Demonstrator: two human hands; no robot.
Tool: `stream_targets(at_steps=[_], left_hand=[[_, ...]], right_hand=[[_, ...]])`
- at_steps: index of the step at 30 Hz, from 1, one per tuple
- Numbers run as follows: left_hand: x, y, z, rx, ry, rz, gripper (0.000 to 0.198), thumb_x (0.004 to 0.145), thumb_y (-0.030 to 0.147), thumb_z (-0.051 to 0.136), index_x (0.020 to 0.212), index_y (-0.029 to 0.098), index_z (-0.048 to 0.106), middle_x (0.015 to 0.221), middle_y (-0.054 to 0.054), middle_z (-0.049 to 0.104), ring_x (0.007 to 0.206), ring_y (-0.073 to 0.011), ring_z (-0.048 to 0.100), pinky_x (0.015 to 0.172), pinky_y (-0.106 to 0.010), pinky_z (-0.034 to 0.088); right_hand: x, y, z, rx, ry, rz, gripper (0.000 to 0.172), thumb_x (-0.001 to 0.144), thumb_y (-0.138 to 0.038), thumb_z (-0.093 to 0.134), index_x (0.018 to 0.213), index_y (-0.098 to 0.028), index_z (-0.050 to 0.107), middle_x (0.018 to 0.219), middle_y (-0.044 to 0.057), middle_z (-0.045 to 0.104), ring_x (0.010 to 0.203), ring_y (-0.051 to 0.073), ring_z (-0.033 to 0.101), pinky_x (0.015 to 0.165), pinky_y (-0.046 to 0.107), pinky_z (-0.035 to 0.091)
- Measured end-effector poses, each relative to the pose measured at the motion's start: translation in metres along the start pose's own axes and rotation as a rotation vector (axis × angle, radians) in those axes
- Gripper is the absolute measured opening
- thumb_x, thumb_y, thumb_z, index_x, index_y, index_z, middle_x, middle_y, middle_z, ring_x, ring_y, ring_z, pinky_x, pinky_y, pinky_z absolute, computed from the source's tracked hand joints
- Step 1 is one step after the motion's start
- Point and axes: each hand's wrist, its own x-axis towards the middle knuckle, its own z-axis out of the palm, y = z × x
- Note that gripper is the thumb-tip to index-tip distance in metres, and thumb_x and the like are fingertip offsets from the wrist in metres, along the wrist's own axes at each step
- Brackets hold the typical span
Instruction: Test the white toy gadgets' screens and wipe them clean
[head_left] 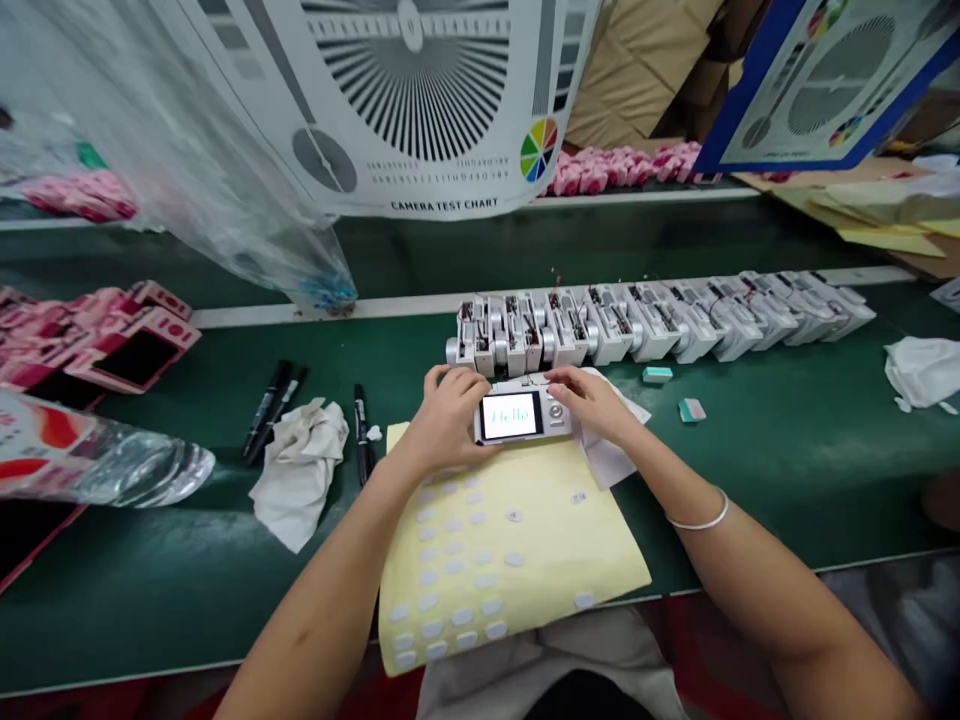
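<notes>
A small white camera [521, 413] lies on a white cloth [611, 430], with its lit screen showing "Hello" in green script. My left hand [450, 418] grips its left end, and my right hand [589, 400] holds its right end, fingers over the top edge. Below it lies a pale yellow sticker sheet [510, 550] with rows of small grey-white round pads, and my left forearm rests across the sheet's edge. Just beyond the hands stands a long row of several open white camera bodies [660, 320] with exposed wiring.
Black marker pens [274, 410] and a crumpled white cloth [298, 470] lie left of the hands. Pink printed boxes [127, 340] are stacked at left, and a plastic bag [217, 180] and camera test chart [420, 90] hang over the green workbench [780, 470].
</notes>
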Motion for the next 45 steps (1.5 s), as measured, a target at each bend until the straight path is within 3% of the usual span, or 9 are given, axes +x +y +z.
stream_targets(at_steps=[5,9,12,20,29,45], left_hand=[[-0.004,-0.005,0.007,0.136,0.284,0.057,0.049,0.061,0.043,0.061,0.103,0.019,0.049,0.108,-0.014,0.055,0.102,-0.0296,0.051,0.089,-0.045,0.027],[-0.006,-0.009,0.009,0.182,0.386,0.037,0.050,0.061,0.046,0.061,0.103,0.019,0.051,0.109,-0.016,0.055,0.101,-0.0312,0.051,0.084,-0.044,0.029],[-0.006,-0.011,0.009,0.196,0.398,0.071,0.048,0.066,0.045,0.059,0.104,0.018,0.050,0.103,-0.015,0.059,0.100,-0.0301,0.052,0.084,-0.043,0.028],[-0.004,-0.010,0.009,0.243,0.450,0.148,0.049,0.071,0.042,0.057,0.110,0.015,0.047,0.096,-0.014,0.064,0.098,-0.0299,0.054,0.084,-0.042,0.027],[-0.005,-0.006,0.006,0.212,0.435,0.118,0.043,0.070,0.041,0.055,0.105,0.017,0.050,0.096,-0.013,0.064,0.098,-0.0295,0.055,0.085,-0.043,0.028],[-0.006,-0.007,0.005,0.223,0.413,0.109,0.045,0.070,0.045,0.055,0.105,0.018,0.054,0.095,-0.012,0.065,0.097,-0.0299,0.055,0.084,-0.044,0.028]], right_hand=[[0.001,0.001,0.001,0.232,-0.072,-0.051,0.031,0.077,-0.039,0.046,0.101,-0.020,0.050,0.094,0.006,0.062,0.080,0.018,0.062,0.068,0.032,0.050],[-0.006,-0.005,0.000,0.438,-0.250,-0.012,0.043,0.070,-0.029,0.059,0.109,-0.028,0.041,0.103,0.003,0.059,0.089,0.019,0.062,0.072,0.034,0.054],[-0.008,-0.007,0.000,0.591,-0.351,0.042,0.048,0.069,-0.023,0.063,0.109,-0.031,0.039,0.107,0.002,0.056,0.099,0.021,0.059,0.076,0.038,0.055],[-0.006,-0.003,0.006,0.595,-0.278,0.020,0.049,0.067,-0.019,0.065,0.109,-0.029,0.041,0.103,0.001,0.053,0.093,0.019,0.059,0.069,0.034,0.058],[-0.007,-0.002,0.007,0.548,-0.196,-0.041,0.054,0.066,-0.018,0.062,0.115,-0.032,0.043,0.098,0.001,0.051,0.084,0.016,0.056,0.063,0.032,0.058],[-0.009,-0.005,0.007,0.555,-0.234,0.013,0.050,0.065,-0.020,0.063,0.109,-0.032,0.043,0.100,0.001,0.052,0.087,0.018,0.058,0.063,0.033,0.057]])
